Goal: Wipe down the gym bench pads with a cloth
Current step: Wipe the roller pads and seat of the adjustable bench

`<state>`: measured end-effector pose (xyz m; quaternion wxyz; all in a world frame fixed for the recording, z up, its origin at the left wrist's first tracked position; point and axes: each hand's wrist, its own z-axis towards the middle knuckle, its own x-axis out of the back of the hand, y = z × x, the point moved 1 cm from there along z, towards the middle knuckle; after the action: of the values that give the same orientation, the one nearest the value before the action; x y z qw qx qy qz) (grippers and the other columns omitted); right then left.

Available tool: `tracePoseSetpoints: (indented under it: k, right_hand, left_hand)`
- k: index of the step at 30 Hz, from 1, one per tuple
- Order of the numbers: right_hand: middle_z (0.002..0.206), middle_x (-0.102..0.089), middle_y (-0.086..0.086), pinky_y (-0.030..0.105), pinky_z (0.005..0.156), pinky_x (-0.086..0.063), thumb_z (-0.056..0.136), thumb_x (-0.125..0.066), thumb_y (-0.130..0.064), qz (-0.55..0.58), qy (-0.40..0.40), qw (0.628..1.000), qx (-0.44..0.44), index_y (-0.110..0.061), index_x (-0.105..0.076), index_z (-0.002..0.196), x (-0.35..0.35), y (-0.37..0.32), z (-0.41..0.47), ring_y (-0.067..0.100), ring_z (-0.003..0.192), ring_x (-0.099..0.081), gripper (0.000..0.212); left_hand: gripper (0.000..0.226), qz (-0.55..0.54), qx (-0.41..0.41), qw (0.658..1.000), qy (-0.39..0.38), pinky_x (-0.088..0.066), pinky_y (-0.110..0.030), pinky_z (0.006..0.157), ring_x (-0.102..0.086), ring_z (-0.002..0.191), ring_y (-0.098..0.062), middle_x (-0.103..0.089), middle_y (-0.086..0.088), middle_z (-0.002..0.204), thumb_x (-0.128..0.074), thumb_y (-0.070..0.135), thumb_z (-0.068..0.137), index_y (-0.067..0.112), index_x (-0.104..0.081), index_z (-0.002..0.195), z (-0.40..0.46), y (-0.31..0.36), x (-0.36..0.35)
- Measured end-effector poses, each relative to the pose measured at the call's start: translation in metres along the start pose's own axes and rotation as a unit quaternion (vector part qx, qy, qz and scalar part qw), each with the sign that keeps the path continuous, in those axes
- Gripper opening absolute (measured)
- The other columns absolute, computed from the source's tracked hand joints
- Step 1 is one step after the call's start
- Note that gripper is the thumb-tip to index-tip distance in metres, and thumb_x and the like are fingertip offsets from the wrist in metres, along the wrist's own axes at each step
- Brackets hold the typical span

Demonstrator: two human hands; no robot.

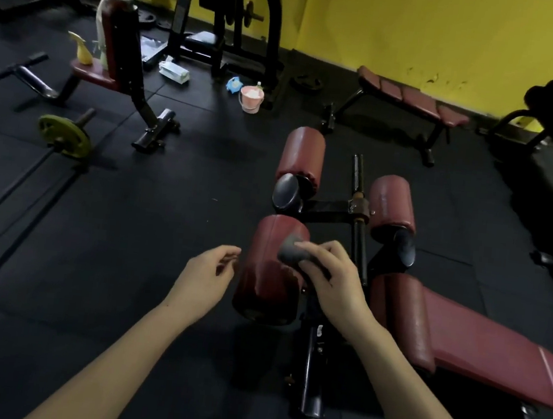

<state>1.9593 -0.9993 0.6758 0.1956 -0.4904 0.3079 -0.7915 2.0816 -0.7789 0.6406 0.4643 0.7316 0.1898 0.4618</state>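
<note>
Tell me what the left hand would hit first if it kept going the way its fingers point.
Probably the near red roller pad: the left hand is open, fingers aimed right at its side, with only a small gap between. Depth is uncertain.

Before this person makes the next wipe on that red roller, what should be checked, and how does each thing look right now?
1. Cloth held: the right hand grips the grey cloth. Ok.
2. Cloth on the pad: it rests on the top of the near roller pad. Ok.
3. Left hand out of the wiping path: it hovers open beside the roller, holding nothing. Ok.
4. Roller steadied: nothing visibly holds it against turning. Cannot tell.
5. Other pads done: the far roller pad, the right roller pad and the bench pad show no clear sign of wiping. Cannot tell.
6. Cloth damp enough: cannot tell.
</note>
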Motion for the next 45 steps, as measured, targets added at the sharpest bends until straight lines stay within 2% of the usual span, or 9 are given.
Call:
tracePoseSetpoints:
  k: [8, 16, 22, 25, 28, 35, 37, 41, 45]
  right_hand:
    - [0.104, -0.059, -0.005, 0.020, 0.092, -0.047, 0.100, -0.065, -0.019, 0.034, 0.053, 0.997, -0.051, -0.027, -0.069, 0.129, 0.031, 0.009, 0.062, 0.007, 0.102, -0.059, 0.031]
    - [0.106, -0.062, -0.006, 0.004, 0.088, -0.037, 0.101, -0.065, -0.024, 0.028, 0.070, 0.996, -0.047, -0.025, -0.068, 0.128, 0.036, 0.043, 0.113, -0.001, 0.102, -0.057, 0.028]
    - [0.108, -0.057, -0.009, 0.005, 0.087, -0.037, 0.103, -0.060, -0.031, 0.044, 0.032, 0.997, -0.056, -0.031, -0.065, 0.130, 0.036, 0.074, 0.151, 0.000, 0.101, -0.056, 0.028]
    - [0.108, -0.055, -0.011, 0.008, 0.088, -0.038, 0.103, -0.058, -0.031, 0.050, 0.013, 0.996, -0.073, -0.035, -0.064, 0.131, 0.038, 0.090, 0.172, 0.002, 0.102, -0.055, 0.028]
    - [0.108, -0.053, -0.007, 0.015, 0.093, -0.041, 0.104, -0.057, -0.030, 0.035, -0.004, 0.997, -0.063, -0.032, -0.063, 0.135, 0.034, 0.101, 0.196, 0.006, 0.103, -0.054, 0.031]
    - [0.112, -0.049, 0.000, 0.042, 0.099, -0.048, 0.106, -0.050, -0.035, -0.073, -0.028, 0.996, -0.039, -0.028, -0.059, 0.141, -0.004, 0.137, 0.265, 0.023, 0.109, -0.051, 0.037]
    - [0.110, -0.049, 0.001, 0.049, 0.094, -0.050, 0.103, -0.053, -0.034, -0.092, -0.038, 0.995, -0.023, -0.029, -0.062, 0.137, -0.018, 0.147, 0.277, 0.027, 0.105, -0.052, 0.036]
    - [0.101, -0.048, 0.004, 0.047, 0.077, -0.050, 0.098, -0.060, -0.028, -0.169, -0.049, 0.982, 0.062, -0.028, -0.066, 0.128, -0.043, 0.156, 0.282, 0.029, 0.093, -0.049, 0.030]
    - [0.097, -0.049, 0.008, 0.048, 0.075, -0.051, 0.100, -0.048, -0.033, -0.169, -0.032, 0.981, 0.095, -0.022, -0.067, 0.122, -0.049, 0.178, 0.322, 0.031, 0.089, -0.048, 0.031]
  left_hand:
    - [0.036, -0.020, -0.057, 0.996, 0.060, -0.043, -0.015, 0.096, -0.059, 0.112, -0.002, -0.062, 0.014, 0.123, -0.055, 0.013, 0.102, 0.027, -0.064, 0.133, 0.051, 0.053, -0.013]
    - [0.028, -0.005, -0.072, 0.994, 0.087, -0.042, -0.005, 0.086, -0.058, 0.107, 0.009, -0.062, 0.016, 0.118, -0.055, 0.023, 0.104, 0.026, -0.064, 0.130, 0.092, 0.087, -0.031]
    - [0.024, 0.028, -0.045, 0.995, 0.085, -0.053, -0.026, 0.092, -0.063, 0.103, -0.003, -0.064, 0.012, 0.113, -0.054, 0.023, 0.103, 0.025, -0.066, 0.123, 0.139, 0.103, -0.051]
    - [0.021, 0.034, -0.020, 0.994, 0.099, -0.050, -0.019, 0.085, -0.063, 0.100, -0.001, -0.065, 0.012, 0.111, -0.054, 0.024, 0.103, 0.028, -0.068, 0.118, 0.161, 0.104, -0.058]
    - [0.020, 0.047, -0.003, 0.993, 0.112, -0.053, -0.023, 0.087, -0.064, 0.099, -0.002, -0.065, 0.010, 0.110, -0.055, 0.023, 0.102, 0.026, -0.068, 0.116, 0.181, 0.101, -0.064]
    - [0.033, 0.069, 0.037, 0.989, 0.126, -0.047, -0.026, 0.099, -0.063, 0.116, -0.017, -0.062, 0.000, 0.129, -0.056, 0.020, 0.103, 0.017, -0.062, 0.135, 0.246, 0.102, -0.068]
    - [0.034, 0.085, 0.043, 0.989, 0.112, -0.049, -0.032, 0.102, -0.063, 0.118, -0.020, -0.063, -0.001, 0.130, -0.056, 0.019, 0.103, 0.016, -0.063, 0.135, 0.264, 0.101, -0.068]
    - [0.021, 0.102, 0.065, 0.989, 0.090, -0.053, -0.036, 0.088, -0.066, 0.103, -0.022, -0.067, 0.001, 0.112, -0.056, 0.019, 0.099, 0.018, -0.070, 0.115, 0.282, 0.092, -0.071]
    - [0.032, 0.048, 0.075, 0.990, 0.109, -0.049, -0.030, 0.097, -0.063, 0.115, -0.016, -0.065, 0.007, 0.125, -0.066, 0.032, 0.099, 0.020, -0.068, 0.129, 0.286, 0.084, -0.076]
